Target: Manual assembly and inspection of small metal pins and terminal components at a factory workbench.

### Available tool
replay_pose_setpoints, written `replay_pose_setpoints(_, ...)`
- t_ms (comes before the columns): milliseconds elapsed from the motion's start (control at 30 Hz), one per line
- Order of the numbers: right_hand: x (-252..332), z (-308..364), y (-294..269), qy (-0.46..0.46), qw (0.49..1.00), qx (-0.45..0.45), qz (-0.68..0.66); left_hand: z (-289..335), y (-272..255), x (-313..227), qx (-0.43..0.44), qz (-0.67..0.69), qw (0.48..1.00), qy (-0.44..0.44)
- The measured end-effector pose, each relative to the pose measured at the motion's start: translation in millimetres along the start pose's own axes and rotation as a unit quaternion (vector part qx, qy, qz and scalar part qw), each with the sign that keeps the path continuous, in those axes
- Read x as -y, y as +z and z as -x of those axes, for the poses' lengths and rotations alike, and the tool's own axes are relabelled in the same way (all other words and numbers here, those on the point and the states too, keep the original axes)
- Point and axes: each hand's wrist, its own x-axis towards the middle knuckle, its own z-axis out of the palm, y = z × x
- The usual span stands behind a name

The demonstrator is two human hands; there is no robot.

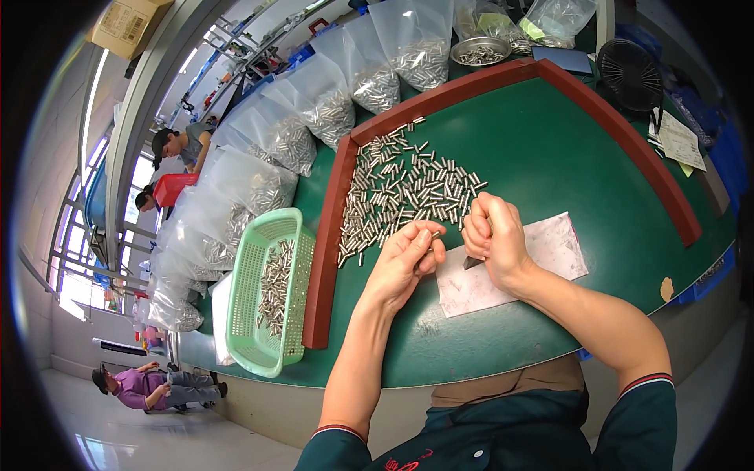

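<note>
My left hand (404,257) is closed in a pinch, with a small metal pin (437,235) showing at the thumb and fingertips. Just to its right, my right hand (497,239) is wrapped in a fist around a hand tool whose dark, pointed blade (472,262) sticks out below the fingers. The grip hides the tool's handle. Under both hands lies a whitish, smudged rectangular pad (542,255). Beyond my hands a loose pile of short, shiny metal pins (412,184) spreads over the green tabletop (550,149).
A dark red raised border (334,228) edges the work area. Left of it stands a light green basket (243,302) holding more pins. Clear plastic bags (326,110) filled with pins line the far left. A metal bowl (481,52) and a black fan (630,74) stand at the back. Other people are farther off.
</note>
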Motion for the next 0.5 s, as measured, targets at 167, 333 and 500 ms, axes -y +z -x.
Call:
replay_pose_setpoints(167, 1.5, 0.4, 0.8, -0.001, 1.0, -0.007, 0.003, 5.9, 13.3, 11.5, -0.049, -0.366, 0.928, 0.044)
replay_pose_setpoints(333, 1.7, 1.2, 1.2, -0.009, 1.0, -0.007, 0.003, 10.1, 27.3, 11.2, -0.07, -0.567, 0.813, 0.115)
replay_pose_setpoints(500, 3.2, 2.5, -0.2, -0.025, 1.0, -0.006, -0.01, 12.6, 24.9, 2.3, -0.067, -0.571, 0.816, 0.066)
